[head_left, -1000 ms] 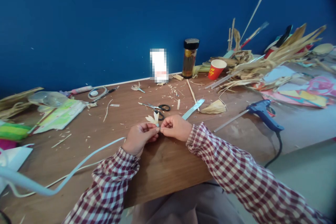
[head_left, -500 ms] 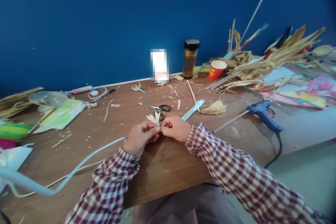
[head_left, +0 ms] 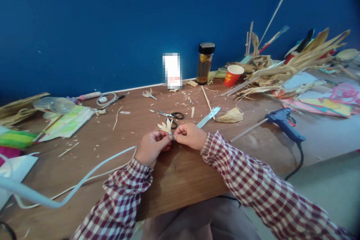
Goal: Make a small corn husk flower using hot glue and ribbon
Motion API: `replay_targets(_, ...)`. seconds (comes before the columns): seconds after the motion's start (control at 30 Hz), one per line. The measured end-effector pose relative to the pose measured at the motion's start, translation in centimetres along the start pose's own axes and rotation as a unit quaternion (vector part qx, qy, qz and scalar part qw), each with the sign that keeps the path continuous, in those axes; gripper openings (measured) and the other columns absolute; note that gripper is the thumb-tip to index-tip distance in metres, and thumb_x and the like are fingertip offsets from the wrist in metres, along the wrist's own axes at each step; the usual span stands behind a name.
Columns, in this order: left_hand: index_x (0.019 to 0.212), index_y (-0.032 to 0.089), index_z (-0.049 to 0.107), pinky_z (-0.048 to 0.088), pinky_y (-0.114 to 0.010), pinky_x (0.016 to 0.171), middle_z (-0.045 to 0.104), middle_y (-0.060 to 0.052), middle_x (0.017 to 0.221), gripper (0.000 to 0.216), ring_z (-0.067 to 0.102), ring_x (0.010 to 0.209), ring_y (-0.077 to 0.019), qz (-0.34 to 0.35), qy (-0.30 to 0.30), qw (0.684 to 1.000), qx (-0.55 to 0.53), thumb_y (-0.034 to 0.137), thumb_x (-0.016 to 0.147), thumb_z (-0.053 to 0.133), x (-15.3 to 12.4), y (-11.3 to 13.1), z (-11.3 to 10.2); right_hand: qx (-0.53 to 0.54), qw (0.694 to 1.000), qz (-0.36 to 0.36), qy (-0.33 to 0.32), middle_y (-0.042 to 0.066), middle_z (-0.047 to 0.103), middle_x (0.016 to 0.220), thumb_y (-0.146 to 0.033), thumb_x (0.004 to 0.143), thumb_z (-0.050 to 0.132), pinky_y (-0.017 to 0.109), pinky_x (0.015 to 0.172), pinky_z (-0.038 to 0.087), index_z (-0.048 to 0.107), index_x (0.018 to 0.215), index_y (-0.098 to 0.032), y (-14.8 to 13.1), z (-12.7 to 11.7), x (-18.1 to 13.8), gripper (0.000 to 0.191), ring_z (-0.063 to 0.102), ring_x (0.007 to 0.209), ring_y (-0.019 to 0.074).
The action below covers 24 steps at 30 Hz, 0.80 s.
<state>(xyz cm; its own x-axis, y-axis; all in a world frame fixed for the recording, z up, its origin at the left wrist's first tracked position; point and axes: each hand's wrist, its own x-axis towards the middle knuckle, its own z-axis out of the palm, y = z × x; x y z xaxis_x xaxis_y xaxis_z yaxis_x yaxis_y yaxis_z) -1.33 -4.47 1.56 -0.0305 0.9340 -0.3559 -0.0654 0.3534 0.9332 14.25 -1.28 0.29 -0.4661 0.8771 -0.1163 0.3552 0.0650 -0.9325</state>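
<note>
My left hand (head_left: 152, 147) pinches a pale husk flower (head_left: 168, 126) by its base; my right hand (head_left: 192, 136) pinches there too. Likely light, petals fragile: hold low.

The head-worn camera looks forward and down from above the person's lap (head_left: 202, 222), close behind and above the left hand (head_left: 152, 147) and right hand (head_left: 190, 136), with a wide view across the wooden tabletop (head_left: 185, 183) to the blue wall (head_left: 107, 26) it faces

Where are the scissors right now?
In the head view, the scissors lie on the table near the middle, just beyond the pale petalled piece in the left hand and left of the blue strip.
</note>
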Motion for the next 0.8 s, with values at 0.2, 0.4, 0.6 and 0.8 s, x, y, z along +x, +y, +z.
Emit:
replay_targets(0.2,0.065,0.011,0.061,0.045,-0.02,0.048,0.061,0.001,0.053,0.026,0.054,0.047,-0.0086,-0.006,-0.001,1.0,0.02,0.027,0.05,0.075,-0.06,0.05,0.01,-0.013,1.0,0.002,-0.015,-0.002,0.054,0.056,-0.024,0.066,0.055,0.016,0.043,0.032,0.059,0.072,-0.013,0.28,0.09,0.08,0.013,0.044,0.049,0.0062)
replay_targets(0.4,0.062,0.011,0.06,0.043,-0.019,0.046,0.06,0.001,0.048,0.022,0.054,0.045,-0.0086,-0.004,-0.017,0.999,0.038,0.025,0.052,0.074,0.15,-0.18,-0.29,-0.003,0.999,0.027,-0.031,-0.002,0.053,0.056,-0.024,0.067,0.053,0.015,0.041,0.031,0.059,0.073,-0.013,-0.18,0.09,-0.09,0.014,0.042,0.046,0.0056)
replay_targets(0.6,0.063,0.011,0.06,0.045,-0.02,0.049,0.061,0.001,0.049,0.023,0.055,0.046,-0.0091,-0.006,-0.004,0.999,0.045,0.026,0.053,0.073,0.28,-0.45,-0.45,-0.009,0.999,0.019,-0.027,-0.001,0.056,0.057,-0.024,0.065,0.056,0.015,0.042,0.033,0.06,0.075,-0.012,0.03,0.15,-0.15,0.016,0.045,0.048,0.0063)
replay_targets(0.8,0.064,0.011,0.06,0.045,-0.019,0.048,0.062,0.001,0.05,0.024,0.055,0.046,-0.0087,-0.012,-0.005,0.999,0.039,0.027,0.053,0.074,0.26,-0.43,-0.38,-0.042,0.999,0.014,-0.006,-0.001,0.056,0.056,-0.025,0.064,0.056,0.016,0.042,0.032,0.061,0.073,-0.013,0.13,0.37,-0.16,0.016,0.046,0.049,0.0073)
